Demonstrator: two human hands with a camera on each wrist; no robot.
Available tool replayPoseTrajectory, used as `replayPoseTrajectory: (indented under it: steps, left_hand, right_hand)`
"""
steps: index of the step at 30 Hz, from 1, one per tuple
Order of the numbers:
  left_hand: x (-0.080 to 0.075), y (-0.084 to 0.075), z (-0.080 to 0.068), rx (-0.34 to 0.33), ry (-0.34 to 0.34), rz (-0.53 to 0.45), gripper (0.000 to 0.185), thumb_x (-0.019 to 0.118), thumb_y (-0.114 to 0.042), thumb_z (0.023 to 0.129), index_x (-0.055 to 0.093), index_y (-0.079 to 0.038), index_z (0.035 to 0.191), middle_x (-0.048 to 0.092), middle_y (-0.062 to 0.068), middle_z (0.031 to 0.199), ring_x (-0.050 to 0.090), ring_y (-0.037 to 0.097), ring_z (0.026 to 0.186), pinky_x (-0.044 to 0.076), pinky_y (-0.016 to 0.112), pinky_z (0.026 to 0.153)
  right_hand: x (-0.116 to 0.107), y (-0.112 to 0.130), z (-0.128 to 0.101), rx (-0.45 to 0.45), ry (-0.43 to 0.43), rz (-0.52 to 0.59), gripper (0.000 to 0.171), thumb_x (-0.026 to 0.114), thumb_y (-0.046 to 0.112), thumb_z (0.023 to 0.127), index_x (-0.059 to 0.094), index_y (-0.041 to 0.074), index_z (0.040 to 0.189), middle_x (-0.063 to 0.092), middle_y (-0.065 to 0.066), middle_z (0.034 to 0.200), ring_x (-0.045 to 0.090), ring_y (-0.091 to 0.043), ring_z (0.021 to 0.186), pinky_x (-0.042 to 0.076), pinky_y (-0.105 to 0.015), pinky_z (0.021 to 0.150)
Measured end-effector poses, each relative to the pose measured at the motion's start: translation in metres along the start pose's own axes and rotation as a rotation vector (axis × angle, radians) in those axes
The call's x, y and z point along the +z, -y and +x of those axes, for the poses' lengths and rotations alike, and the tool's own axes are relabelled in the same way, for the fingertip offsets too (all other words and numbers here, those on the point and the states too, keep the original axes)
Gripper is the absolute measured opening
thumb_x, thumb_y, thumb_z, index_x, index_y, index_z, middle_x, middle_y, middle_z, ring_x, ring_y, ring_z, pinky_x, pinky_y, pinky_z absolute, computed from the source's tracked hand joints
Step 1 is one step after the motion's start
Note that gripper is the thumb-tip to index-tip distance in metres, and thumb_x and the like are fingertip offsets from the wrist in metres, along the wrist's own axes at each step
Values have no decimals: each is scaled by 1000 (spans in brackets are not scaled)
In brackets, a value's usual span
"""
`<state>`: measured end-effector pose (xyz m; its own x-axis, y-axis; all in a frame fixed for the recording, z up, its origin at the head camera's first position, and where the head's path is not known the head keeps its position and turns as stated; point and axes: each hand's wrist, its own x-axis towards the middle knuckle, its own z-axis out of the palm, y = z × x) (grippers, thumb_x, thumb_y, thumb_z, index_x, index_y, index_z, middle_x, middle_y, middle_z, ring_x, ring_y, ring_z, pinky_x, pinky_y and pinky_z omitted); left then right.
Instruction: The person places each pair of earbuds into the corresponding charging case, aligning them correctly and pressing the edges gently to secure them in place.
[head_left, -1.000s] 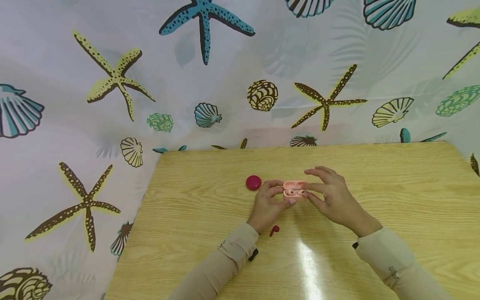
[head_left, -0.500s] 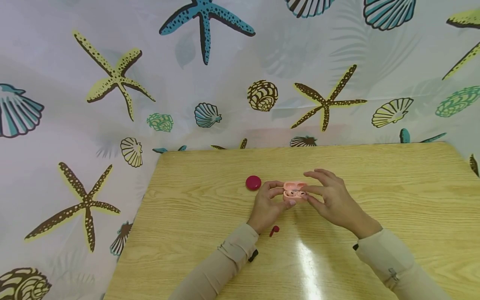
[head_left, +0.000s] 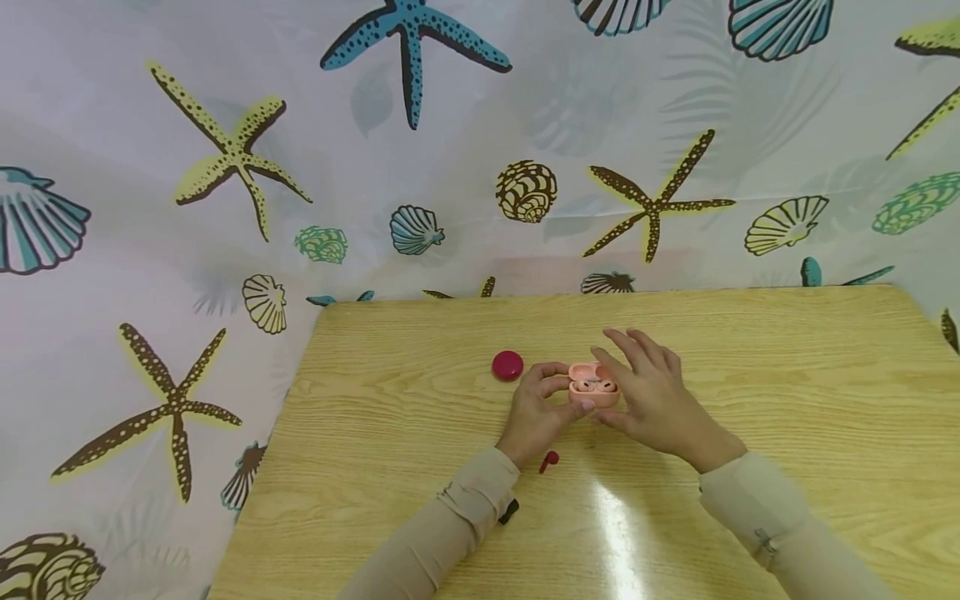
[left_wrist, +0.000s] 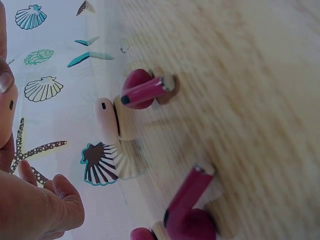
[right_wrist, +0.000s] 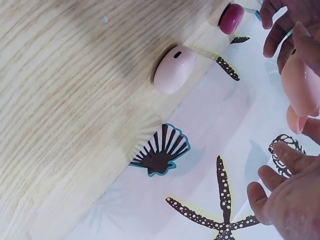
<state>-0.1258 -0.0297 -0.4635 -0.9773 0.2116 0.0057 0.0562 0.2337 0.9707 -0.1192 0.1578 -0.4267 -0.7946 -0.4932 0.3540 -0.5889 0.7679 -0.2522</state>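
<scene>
Head view: pink earbud case sits lid-up near the middle of the tabletop, used here as the landmark. Left hand is just left of the case, thumb and forefinger curled onto its side, likely pinning it so it can't slide or tip. Right hand is just right of the case, fingers straight and spread above the raised lid, holding nothing; whether a fingertip touches the lid can't be told. Two dark shapes show in the case wells, too small to make out. Dark red round case lies left of the pink case, just beyond the left hand, closed. Loose dark red earbud lies on the tabletop nearer the person than the pink case, beside the left wrist, probably parked within easy reach. Right wrist view shows a pale pink oval object resting at the tabletop's far edge, well apart from the pink case.
</scene>
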Motion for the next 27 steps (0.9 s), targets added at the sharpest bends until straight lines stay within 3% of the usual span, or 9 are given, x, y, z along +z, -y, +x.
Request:
replayPoseTrajectory:
  steps: [7, 16, 27]
  left_hand:
    - [1, 0, 0, 6, 4, 8, 30, 77, -18, 79, 72, -1, 103, 54, 2, 127, 44, 19, 126, 31, 47, 110]
    - [1, -1, 0, 15, 10, 14, 28, 77, -18, 80, 72, -3, 102, 55, 2, 126, 44, 18, 125, 32, 45, 110]
    - [0, -2, 1, 15, 2, 9, 25, 76, -17, 80, 73, -3, 101, 56, 2, 124, 46, 18, 123, 34, 46, 108]
  right_hand:
    - [5, -1, 1, -34, -58, -14, 70, 88, 22, 65, 57, 4, 125, 41, -22, 143, 35, -46, 129, 30, -66, 94]
    - [6, -3, 1, -90, -128, -17, 71, 89, 20, 61, 59, 3, 123, 47, -20, 138, 40, -46, 126, 33, -64, 92]
    - [8, -2, 1, -104, -149, -33, 70, 88, 21, 61, 60, 2, 123, 53, -17, 135, 43, -43, 126, 36, -62, 91]
